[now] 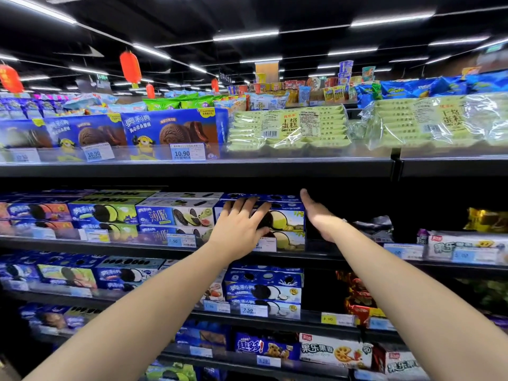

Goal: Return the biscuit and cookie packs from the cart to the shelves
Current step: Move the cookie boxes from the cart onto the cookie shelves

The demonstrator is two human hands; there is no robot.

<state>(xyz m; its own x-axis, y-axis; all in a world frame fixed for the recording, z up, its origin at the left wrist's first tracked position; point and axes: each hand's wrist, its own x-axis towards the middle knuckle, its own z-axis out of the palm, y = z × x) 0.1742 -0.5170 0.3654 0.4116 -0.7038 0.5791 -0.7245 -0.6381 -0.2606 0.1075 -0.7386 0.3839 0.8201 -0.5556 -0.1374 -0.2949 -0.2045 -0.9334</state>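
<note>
- Top shelf (192,167), left part: large blue biscuit boxes (170,130) stand facing out, with a price tag (187,151) reading 10.90 in front. Red lanterns (130,66) hang from the ceiling behind.
- Second shelf (82,242), left part: a row of smaller blue boxes (104,213), stacked, fronts outward.
- Left hand (242,226): reaches to the second shelf, palm against the front of the cookie box (288,220). Fingers are spread and nearly straight, laid flat over the box's left half. They are not curled round it, so there is no grip.
- Cookie box: on the second shelf, at the right end of the blue row, resting level on a lower box (290,240) of the same kind, front facing out.
- Right hand (319,215): held edge-on just beside the right end of the cookie box, thumb up. Fingers are straight, together and released, holding nothing. Whether the palm touches the box end cannot be told.
- Top shelf, right part: clear bags of pale green dry cake (288,127) lie stacked.
- Second shelf, far right: white snack boxes (464,246), well apart from both hands.
</note>
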